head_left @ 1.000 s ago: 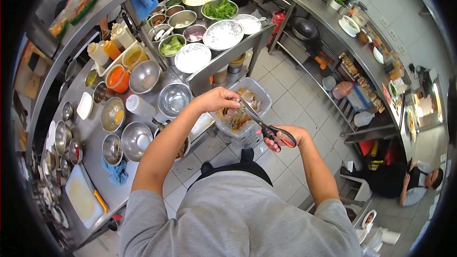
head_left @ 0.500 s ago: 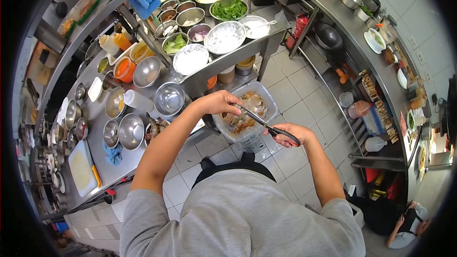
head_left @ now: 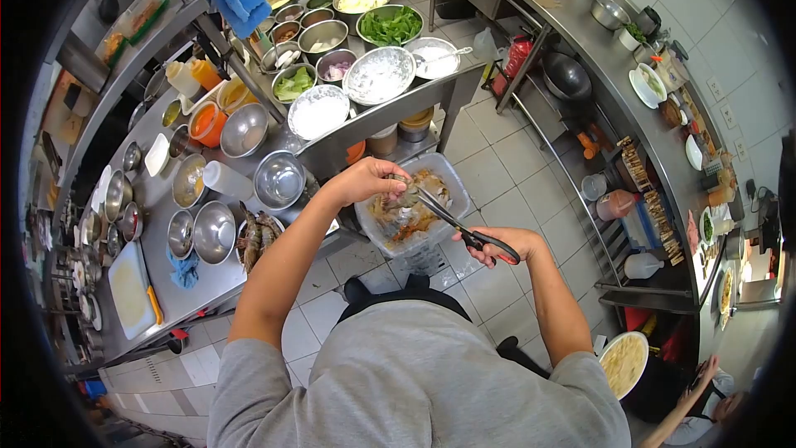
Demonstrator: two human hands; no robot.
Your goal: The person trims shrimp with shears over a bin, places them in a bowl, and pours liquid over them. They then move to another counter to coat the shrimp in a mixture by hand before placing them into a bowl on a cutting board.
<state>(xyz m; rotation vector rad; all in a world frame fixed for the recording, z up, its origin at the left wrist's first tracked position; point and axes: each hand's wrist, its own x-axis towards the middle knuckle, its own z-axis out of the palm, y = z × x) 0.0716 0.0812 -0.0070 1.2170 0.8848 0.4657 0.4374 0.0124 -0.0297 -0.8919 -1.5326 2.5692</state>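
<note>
My left hand (head_left: 370,179) grips a prawn (head_left: 405,197) over a clear plastic bin (head_left: 452,176) that holds shells and scraps. My right hand (head_left: 502,246) holds black-handled scissors (head_left: 460,229), whose blades reach up to the prawn at my left fingertips. A steel bowl of whole prawns (head_left: 257,233) sits on the counter just left of my left forearm.
The steel counter (head_left: 157,278) carries several metal bowls, a white squeeze bottle (head_left: 224,181) and a white cutting board (head_left: 131,294). Bowls of flour, greens and other ingredients fill a raised shelf (head_left: 390,112). Another person (head_left: 705,398) with a plate (head_left: 623,363) is at lower right.
Both hands stay over the bin, shifted slightly left. The scissor blades sit closer to the prawn. A plate of food has come into view at lower right near the other person.
</note>
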